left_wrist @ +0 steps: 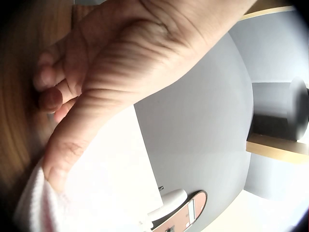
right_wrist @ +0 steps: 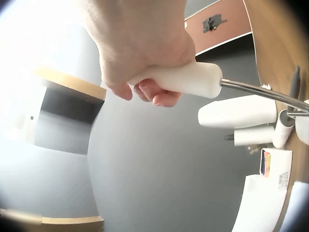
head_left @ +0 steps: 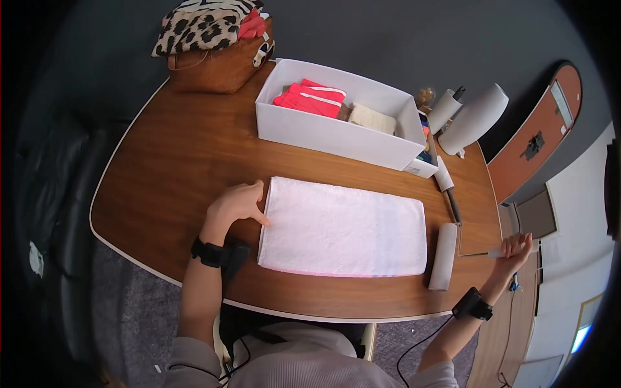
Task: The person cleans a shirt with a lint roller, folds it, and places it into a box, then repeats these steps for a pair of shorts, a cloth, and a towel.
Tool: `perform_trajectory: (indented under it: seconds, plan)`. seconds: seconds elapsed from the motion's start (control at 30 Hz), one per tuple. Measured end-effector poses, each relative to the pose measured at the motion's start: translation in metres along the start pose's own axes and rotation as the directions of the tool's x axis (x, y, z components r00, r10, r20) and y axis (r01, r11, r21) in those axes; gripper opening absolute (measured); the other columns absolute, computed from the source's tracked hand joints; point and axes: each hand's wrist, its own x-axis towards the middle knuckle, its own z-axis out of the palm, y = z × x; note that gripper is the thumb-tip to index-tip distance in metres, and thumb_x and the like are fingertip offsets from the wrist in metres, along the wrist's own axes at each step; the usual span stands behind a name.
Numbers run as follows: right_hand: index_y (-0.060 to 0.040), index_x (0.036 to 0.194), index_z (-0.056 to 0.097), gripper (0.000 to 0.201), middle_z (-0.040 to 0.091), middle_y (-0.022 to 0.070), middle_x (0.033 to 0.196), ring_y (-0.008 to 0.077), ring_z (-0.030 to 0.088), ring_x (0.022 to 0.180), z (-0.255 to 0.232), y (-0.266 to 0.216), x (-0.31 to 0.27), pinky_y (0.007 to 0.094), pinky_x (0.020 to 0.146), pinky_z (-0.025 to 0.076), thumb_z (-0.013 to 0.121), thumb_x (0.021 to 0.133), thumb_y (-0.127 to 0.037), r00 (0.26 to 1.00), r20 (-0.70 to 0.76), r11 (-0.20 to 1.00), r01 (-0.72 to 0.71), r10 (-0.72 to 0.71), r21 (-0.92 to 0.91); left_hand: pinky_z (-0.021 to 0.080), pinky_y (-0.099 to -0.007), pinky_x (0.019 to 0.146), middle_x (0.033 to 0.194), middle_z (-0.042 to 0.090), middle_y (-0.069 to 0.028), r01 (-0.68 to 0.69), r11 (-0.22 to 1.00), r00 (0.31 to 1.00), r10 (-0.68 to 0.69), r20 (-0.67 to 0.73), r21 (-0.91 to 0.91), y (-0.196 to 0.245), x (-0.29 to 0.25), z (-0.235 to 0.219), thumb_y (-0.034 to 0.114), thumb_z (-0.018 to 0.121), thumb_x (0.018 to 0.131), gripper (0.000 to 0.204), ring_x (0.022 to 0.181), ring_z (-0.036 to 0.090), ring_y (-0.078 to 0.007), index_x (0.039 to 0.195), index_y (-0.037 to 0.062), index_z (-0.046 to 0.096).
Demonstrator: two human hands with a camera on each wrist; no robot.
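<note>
A folded white towel [head_left: 343, 229] with a pale blue band lies flat on the wooden table. My left hand [head_left: 238, 205] is at its left edge, the thumb touching the towel [left_wrist: 36, 205] in the left wrist view and the other fingers loosely bent over the wood. Off the table's right side, my right hand [head_left: 515, 251] grips the white handle [right_wrist: 186, 79] of a lint roller. The roller's white cylinder [head_left: 443, 257] stands at the towel's right edge, joined to the handle by a metal rod [right_wrist: 256, 91].
Behind the towel is a white box [head_left: 336, 137] holding red clothing [head_left: 310, 98] and a cream cloth [head_left: 372, 119]. A brown bag [head_left: 217, 68] with leopard-print fabric [head_left: 200, 29] stands back left. Another roller [head_left: 444, 174], a white vase-like object [head_left: 474, 119] and a small box [head_left: 422, 168] are at the right.
</note>
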Motion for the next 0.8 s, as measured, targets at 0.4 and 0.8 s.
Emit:
perform_trajectory:
  seconds: [0.4,0.8]
  plan:
    - [-0.0083,0.066,0.038,0.03,0.037,0.0016,0.056,0.0156,0.039,0.048,-0.049,0.043,0.072,0.0311,0.055,0.043,0.045,0.085,-0.03,0.582,-0.724,0.858,0.513,-0.371,-0.027,0.043,-0.037,0.069,0.083,0.058,-0.0157,-0.016,1.0,1.0,0.016,-0.002,-0.004,-0.003,0.001,0.002,0.036,0.079,0.05,0.059,0.084,0.055,-0.0311,0.085,0.002,0.046]
    - [0.0032,0.096,0.046,0.044,0.054,0.0159,0.093,0.0272,0.054,0.08,0.01,0.138,0.153,0.0418,0.068,0.045,0.051,0.082,-0.038,0.161,-0.88,0.835,0.43,-0.446,-0.344,0.043,-0.0369,0.071,0.085,0.057,-0.0171,-0.063,0.998,0.998,0.063,0.01,-0.025,-0.01,0.006,0.006,0.038,0.08,0.049,0.062,0.086,0.055,-0.0325,0.085,0.0009,0.045]
